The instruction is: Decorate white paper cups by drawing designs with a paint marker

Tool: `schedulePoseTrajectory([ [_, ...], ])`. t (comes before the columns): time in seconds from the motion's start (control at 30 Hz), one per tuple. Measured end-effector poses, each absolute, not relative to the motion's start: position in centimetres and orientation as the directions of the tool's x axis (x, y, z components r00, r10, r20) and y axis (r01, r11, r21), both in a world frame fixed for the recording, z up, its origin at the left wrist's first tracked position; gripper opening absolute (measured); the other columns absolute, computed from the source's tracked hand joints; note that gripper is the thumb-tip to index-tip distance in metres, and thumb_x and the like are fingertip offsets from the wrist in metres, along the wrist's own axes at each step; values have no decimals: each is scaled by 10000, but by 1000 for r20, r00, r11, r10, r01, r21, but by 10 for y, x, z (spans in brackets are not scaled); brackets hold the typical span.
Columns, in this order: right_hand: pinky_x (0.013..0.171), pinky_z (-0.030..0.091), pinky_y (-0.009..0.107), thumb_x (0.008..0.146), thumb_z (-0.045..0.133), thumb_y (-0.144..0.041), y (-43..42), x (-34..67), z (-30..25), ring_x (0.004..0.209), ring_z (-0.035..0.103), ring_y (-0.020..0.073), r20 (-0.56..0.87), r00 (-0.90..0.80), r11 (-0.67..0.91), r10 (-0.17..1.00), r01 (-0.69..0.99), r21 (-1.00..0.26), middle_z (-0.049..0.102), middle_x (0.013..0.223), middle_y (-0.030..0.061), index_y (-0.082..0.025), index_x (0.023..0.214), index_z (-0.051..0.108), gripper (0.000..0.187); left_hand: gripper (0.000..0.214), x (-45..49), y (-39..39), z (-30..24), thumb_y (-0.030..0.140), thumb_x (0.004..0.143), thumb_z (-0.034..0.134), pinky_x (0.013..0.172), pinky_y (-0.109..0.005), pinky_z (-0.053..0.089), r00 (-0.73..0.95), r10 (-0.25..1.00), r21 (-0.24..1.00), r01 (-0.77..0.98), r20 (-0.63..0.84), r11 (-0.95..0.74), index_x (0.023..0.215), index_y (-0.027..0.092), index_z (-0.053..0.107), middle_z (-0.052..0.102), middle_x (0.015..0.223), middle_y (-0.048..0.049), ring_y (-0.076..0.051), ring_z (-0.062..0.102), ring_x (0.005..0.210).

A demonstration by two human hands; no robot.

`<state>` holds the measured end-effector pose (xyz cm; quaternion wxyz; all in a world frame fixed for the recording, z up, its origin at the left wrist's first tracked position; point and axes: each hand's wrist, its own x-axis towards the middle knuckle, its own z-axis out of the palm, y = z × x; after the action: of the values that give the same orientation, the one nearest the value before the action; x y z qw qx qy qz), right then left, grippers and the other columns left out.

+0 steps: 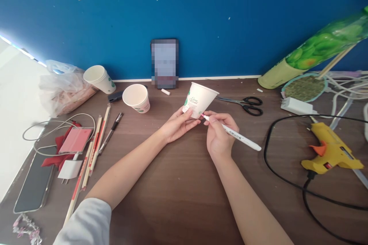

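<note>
A white paper cup (200, 98) with green print is tilted in my left hand (178, 125), whose thumb and fingers grip it near the base. In my right hand (220, 134) is a white marker (243, 139) with a pink tip, pointed at the lower side of the cup; whether the tip touches it I cannot tell. The marker's small white cap (166, 92) lies on the table behind. To the left stands a second paper cup (136, 98), its inside white and bare. Black-handled scissors (249, 105) lie just right of the held cup.
A phone (165, 63) leans on the blue wall. At left are stacked cups (99, 79), a plastic bag (67, 88), a pen (111, 132), wrapped chopsticks (96, 141) and another phone (34, 183). A yellow glue gun (330, 147) with its looping black cord lies right.
</note>
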<state>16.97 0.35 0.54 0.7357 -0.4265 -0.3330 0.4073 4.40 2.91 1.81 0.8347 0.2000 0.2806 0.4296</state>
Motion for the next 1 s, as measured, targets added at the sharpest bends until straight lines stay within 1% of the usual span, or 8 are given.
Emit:
schedulePoseTrajectory([
  [0.17, 698, 545, 322, 685, 724, -197, 0, 169, 3, 793, 679, 175, 174, 444, 289, 879, -207, -935, 696, 732, 8, -204, 670, 638, 88, 123, 44, 30, 16, 133, 924, 532, 821, -213, 522, 465, 836, 584, -605, -292, 541, 998, 110, 627, 719, 909, -69, -101, 698, 779],
  [0.37, 668, 565, 313, 706, 712, -188, 0, 167, 4, 740, 685, 160, 197, 448, 288, 872, -145, -946, 702, 751, 5, -205, 690, 641, 75, 148, 44, 30, 14, 156, 900, 585, 878, -244, 509, 467, 835, 594, -596, -291, 541, 1039, 126, 628, 717, 938, -67, -113, 702, 817],
  [0.47, 664, 568, 312, 709, 708, -186, -1, 166, 6, 704, 684, 151, 201, 465, 282, 862, -111, -953, 709, 763, 2, -203, 692, 637, 75, 119, 45, 29, 15, 143, 913, 558, 859, -230, 512, 467, 836, 595, -597, -288, 538, 1003, 125, 634, 719, 933, -64, -107, 703, 813],
  [0.53, 669, 569, 311, 710, 709, -184, -1, 166, 7, 701, 688, 149, 197, 469, 277, 861, -107, -955, 712, 767, 1, -201, 694, 638, 75, 118, 45, 29, 15, 135, 921, 539, 849, -222, 514, 465, 837, 596, -596, -289, 538, 988, 125, 636, 721, 933, -62, -104, 703, 813],
  [0.83, 668, 555, 301, 710, 722, -192, -1, 165, 6, 671, 681, 139, 184, 488, 285, 853, -140, -948, 711, 745, -9, -203, 705, 651, 72, 155, 44, 29, 18, 167, 916, 555, 924, -243, 507, 470, 822, 576, -592, -321, 563, 1036, 136, 649, 729, 936, -60, -104, 702, 821],
  [1.0, 664, 544, 296, 703, 722, -202, 0, 166, 5, 659, 666, 129, 163, 495, 266, 853, -143, -953, 708, 751, -11, -203, 703, 648, 74, 176, 44, 30, 18, 211, 933, 536, 900, -239, 516, 494, 812, 577, -581, -310, 574, 1027, 132, 662, 734, 934, -70, -114, 705, 811],
])
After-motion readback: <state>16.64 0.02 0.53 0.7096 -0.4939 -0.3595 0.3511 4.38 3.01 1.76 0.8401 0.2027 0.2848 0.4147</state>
